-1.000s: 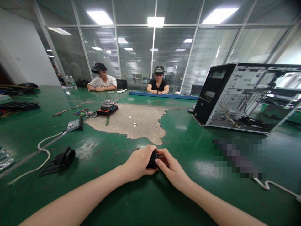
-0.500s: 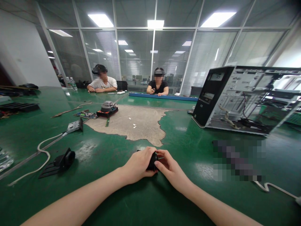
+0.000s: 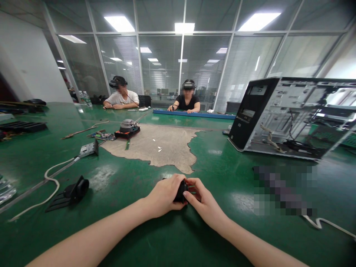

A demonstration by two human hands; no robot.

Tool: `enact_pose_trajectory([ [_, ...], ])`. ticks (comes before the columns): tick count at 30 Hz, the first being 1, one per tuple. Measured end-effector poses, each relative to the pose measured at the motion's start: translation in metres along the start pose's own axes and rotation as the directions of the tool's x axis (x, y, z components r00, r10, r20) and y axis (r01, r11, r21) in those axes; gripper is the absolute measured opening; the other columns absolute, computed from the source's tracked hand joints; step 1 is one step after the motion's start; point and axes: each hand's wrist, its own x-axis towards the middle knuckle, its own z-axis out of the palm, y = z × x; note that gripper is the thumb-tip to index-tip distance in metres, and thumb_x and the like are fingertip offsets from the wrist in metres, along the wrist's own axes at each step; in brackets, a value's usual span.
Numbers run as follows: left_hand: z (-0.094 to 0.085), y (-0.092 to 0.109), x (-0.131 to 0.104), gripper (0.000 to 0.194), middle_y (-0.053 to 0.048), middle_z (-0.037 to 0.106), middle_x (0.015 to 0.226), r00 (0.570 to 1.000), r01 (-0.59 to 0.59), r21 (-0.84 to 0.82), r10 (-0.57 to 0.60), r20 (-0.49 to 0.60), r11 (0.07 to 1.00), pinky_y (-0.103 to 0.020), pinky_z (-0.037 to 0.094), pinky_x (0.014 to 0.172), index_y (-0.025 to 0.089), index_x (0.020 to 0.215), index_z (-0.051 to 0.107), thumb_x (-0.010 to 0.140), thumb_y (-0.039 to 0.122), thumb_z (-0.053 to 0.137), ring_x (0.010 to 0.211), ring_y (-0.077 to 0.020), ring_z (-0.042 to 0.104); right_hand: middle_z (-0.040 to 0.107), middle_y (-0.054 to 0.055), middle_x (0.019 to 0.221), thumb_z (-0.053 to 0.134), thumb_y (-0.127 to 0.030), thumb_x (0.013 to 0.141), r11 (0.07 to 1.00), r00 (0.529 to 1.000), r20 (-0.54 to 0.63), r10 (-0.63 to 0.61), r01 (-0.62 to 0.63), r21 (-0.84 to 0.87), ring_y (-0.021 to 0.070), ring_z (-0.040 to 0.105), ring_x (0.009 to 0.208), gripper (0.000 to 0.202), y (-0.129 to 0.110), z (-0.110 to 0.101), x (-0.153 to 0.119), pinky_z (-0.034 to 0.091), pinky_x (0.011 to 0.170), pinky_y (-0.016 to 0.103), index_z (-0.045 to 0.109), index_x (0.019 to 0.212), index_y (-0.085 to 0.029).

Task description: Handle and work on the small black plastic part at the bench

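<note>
A small black part (image 3: 180,191) sits between my two hands, just above or on the green table (image 3: 155,241) near the middle. My left hand (image 3: 166,194) is wrapped round its left side and top and hides much of it. From the right, the thumb and fingers of my right hand (image 3: 199,194) grip the part's right end. Away to the left lies a black plastic piece (image 3: 73,193) with a round opening and flat slats, touched by neither hand.
An open computer case (image 3: 258,118) stands at the right, with a blurred dark strip (image 3: 283,189) before it. Back left are a fan cooler (image 3: 127,128), circuit boards, a metal bracket (image 3: 88,148) and a white cable (image 3: 52,178). Two people sit across the table.
My hands and the black part have hardly moved. Across the table, the person in black has moved one hand outward to the left.
</note>
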Motion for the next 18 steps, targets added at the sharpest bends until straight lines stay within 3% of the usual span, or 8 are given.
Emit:
enact_pose_trajectory([
  [10,0.0012,-0.0011,-0.0007,0.051,-0.005,0.049,0.104,1.000,-0.021,-0.012,0.021,-0.016,1.000,-0.034,0.044,0.075,0.022,0.111,0.031,0.068,0.023,0.058,0.089,-0.0233,0.055,0.049,0.004,0.098,0.048,-0.021,0.081,0.990,0.992,-0.043,-0.119,0.115,-0.084,0.0167,0.052,0.090,0.015,-0.0003,-0.0005,-0.0031,0.050,0.072,0.028,0.049,0.096,-0.021],
  [18,-0.0012,0.0009,-0.0007,0.051,-0.005,0.049,0.103,1.000,-0.006,-0.011,0.006,-0.005,1.000,-0.033,0.044,0.073,0.022,0.111,0.032,0.068,0.026,0.060,0.087,-0.0231,0.055,0.052,0.004,0.095,0.047,-0.021,0.082,0.999,1.000,-0.011,-0.001,0.001,0.036,0.0170,0.056,0.089,0.016,-0.0015,-0.0001,-0.0002,0.051,0.072,0.030,0.044,0.098,-0.021],
])
